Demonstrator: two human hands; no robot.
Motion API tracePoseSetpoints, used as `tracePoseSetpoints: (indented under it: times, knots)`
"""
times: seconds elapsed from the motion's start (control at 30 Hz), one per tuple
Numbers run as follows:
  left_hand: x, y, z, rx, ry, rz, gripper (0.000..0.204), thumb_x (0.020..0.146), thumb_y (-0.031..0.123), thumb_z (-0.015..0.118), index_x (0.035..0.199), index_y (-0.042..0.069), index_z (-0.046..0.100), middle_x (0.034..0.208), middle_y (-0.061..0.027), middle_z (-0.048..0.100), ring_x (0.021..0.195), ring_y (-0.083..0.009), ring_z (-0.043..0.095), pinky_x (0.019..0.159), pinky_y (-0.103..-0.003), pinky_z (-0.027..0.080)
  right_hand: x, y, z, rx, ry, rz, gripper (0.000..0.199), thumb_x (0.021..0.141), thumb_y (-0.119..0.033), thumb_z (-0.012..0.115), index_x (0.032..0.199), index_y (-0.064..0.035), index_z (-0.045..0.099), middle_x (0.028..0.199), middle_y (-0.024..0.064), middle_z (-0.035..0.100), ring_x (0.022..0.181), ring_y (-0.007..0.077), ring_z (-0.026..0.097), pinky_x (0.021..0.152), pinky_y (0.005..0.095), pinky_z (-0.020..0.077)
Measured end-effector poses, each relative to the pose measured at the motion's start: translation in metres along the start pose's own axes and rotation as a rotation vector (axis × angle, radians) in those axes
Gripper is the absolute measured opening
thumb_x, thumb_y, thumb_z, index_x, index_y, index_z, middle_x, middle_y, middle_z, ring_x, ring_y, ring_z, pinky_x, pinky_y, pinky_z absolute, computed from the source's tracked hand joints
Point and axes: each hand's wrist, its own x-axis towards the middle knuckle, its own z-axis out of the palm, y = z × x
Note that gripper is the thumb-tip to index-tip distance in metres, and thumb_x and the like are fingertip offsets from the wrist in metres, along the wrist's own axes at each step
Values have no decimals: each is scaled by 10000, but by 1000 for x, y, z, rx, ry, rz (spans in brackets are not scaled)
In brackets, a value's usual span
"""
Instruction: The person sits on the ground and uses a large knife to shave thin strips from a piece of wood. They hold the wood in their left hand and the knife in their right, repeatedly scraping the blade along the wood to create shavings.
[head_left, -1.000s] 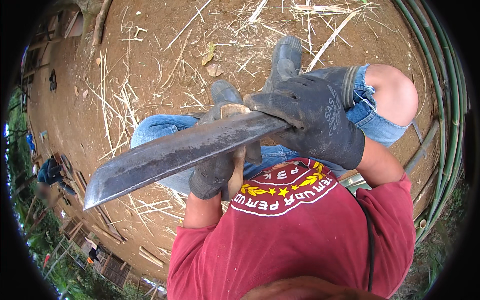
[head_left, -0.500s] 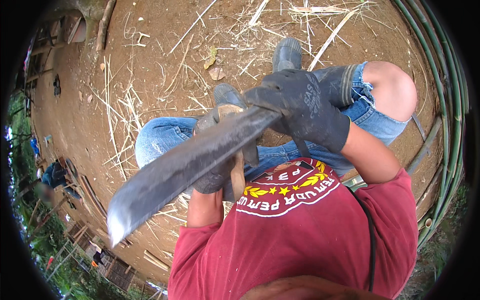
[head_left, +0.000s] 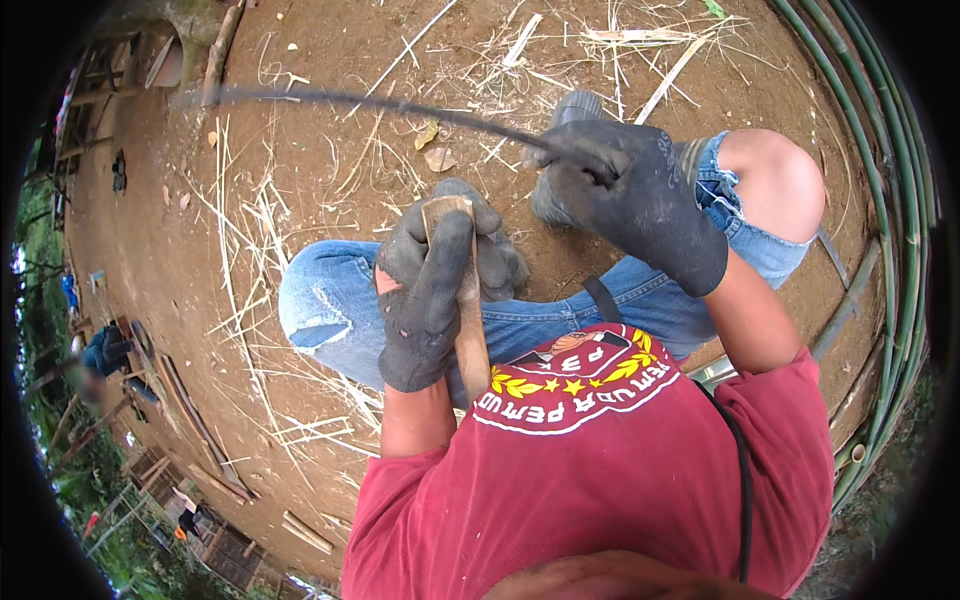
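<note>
Two gloved hands sit apart as I watch from afar: the left hand (head_left: 425,285) wraps a pale wooden stick (head_left: 471,345), its thumb laid along the wood and the other fingers curled round. The right hand (head_left: 645,195) is clenched on a long knife (head_left: 440,114), the handle hidden inside the fist. The stick slants over the jeans (head_left: 335,275), its lower end close to the red shirt (head_left: 590,480); the blade, blurred and edge-on to me, reaches out over brown ground (head_left: 170,270) strewn with dry strips (head_left: 676,78), well apart from the wood. I judge the stick light, stiff and hard to snap, best held around its middle with the fingers tucked behind the edges. I expect the knife to be rigid, heavier and tip-dragging, its handle the only safe hold. Worn gloves should grip both, though smooth wood could slide.
</note>
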Motion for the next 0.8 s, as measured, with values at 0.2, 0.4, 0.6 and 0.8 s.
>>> tracePoseSetpoints:
  times: [0.2, 0.4, 0.6, 0.8]
  knots:
    - [-1, -12, -11, 139, -94, 183, 292, 990, 236, 659, 1024, -51, 693, 730, -129, 673, 613, -206, 646, 553, -327, 519, -2, -8, 12, -130, -30, -310, 229, 827, -264, 718, 1027, -153, 697, 822, 76, 666, 783, 287, 682, 679, 417, 528]
    - [-2, -12, -7, 121, -35, 114, 293, 999, 252, 648, 1032, -37, 684, 725, -129, 666, 607, -203, 636, 550, -318, 503, 3, -12, 13, -129, -68, -334, 265, 790, -279, 737, 1017, -148, 697, 806, 69, 649, 782, 289, 681, 679, 426, 523]
    - [1, -15, -13, 125, -129, 131, 299, 1018, 230, 618, 1140, -41, 652, 720, -131, 666, 599, -197, 635, 547, -312, 505, 6, -17, 12, -173, -110, -320, 290, 763, -284, 751, 1014, -161, 676, 797, 57, 629, 773, 279, 674, 671, 430, 515]
    - [-3, -17, -18, 26, -212, 121, 312, 1040, 263, 602, 1197, -6, 637, 830, -75, 661, 751, -135, 630, 637, -261, 511, 5, -21, 10, -260, -92, -329, 322, 742, -295, 763, 1024, -173, 670, 810, 39, 623, 793, 261, 675, 680, 431, 517]
